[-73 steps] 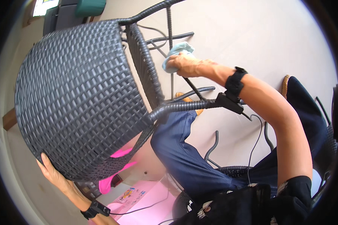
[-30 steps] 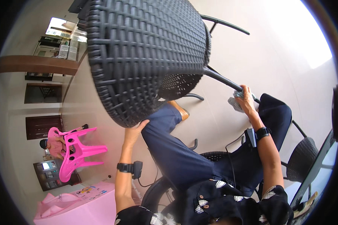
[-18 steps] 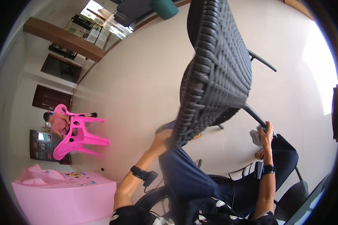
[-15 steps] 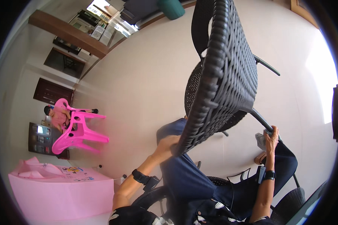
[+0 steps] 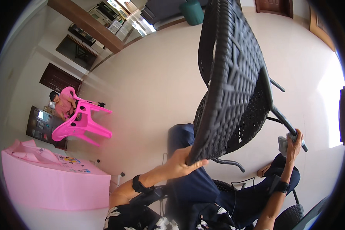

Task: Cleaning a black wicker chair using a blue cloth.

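A black woven wicker chair (image 5: 234, 88) is held up and tilted in front of me. My left hand (image 5: 179, 164) grips the chair's lower woven edge, its thumb lying along the near side. Toward the right, my right hand (image 5: 294, 146) is closed around a grey cloth (image 5: 283, 146), pressed to a black chair leg (image 5: 281, 117) close to its end. Part of the cloth hangs out on the left of that hand. The fingers of my left hand behind the edge are hidden.
A pink plastic chair (image 5: 86, 124) stands at the left, a person (image 5: 64, 104) in pink just beyond it. Nearer is a large pink bag or box (image 5: 57, 184). A green bin (image 5: 192, 13) stands at the far side. Another black woven chair (image 5: 289, 216) shows at the lower right.
The chair has turned, showing more of its underside and legs. My right hand and the cloth are farther right, nearer the leg's end. My left hand has shifted slightly down with the edge.
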The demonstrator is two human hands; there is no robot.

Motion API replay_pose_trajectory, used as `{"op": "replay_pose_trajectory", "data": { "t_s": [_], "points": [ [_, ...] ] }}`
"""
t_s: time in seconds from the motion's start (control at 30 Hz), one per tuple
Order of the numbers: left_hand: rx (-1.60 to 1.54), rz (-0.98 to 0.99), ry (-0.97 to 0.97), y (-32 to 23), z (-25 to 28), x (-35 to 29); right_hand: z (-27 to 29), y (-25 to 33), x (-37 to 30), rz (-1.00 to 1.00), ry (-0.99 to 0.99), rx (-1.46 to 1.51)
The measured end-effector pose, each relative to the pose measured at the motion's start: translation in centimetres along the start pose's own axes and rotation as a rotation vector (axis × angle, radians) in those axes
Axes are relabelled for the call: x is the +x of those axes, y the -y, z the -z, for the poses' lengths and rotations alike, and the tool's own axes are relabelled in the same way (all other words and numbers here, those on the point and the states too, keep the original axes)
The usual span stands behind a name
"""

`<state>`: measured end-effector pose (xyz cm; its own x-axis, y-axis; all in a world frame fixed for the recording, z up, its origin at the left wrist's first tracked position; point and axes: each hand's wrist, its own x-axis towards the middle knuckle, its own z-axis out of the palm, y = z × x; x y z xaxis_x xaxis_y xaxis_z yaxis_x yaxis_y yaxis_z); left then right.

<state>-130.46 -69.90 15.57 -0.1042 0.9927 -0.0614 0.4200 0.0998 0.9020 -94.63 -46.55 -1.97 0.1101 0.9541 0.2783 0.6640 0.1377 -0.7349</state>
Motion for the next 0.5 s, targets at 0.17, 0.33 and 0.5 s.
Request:
{"op": "replay_pose_trajectory", "data": {
  "t_s": [0.17, 0.33, 0.5],
  "points": [
    [-0.173, -0.069, -0.248, 0.1, 0.8, 0.5, 0.2, 3.4, 1.2, 0.116, 0.044, -0.040],
    [-0.374, -0.060, -0.288, 0.5, 1.8, 1.1, -0.4, 5.5, 2.5, 0.161, 0.076, -0.105],
    [-0.327, -0.068, -0.285, 1.1, 1.4, -0.6, -0.9, 4.3, 2.4, 0.199, 0.072, -0.099]
  ]
}}
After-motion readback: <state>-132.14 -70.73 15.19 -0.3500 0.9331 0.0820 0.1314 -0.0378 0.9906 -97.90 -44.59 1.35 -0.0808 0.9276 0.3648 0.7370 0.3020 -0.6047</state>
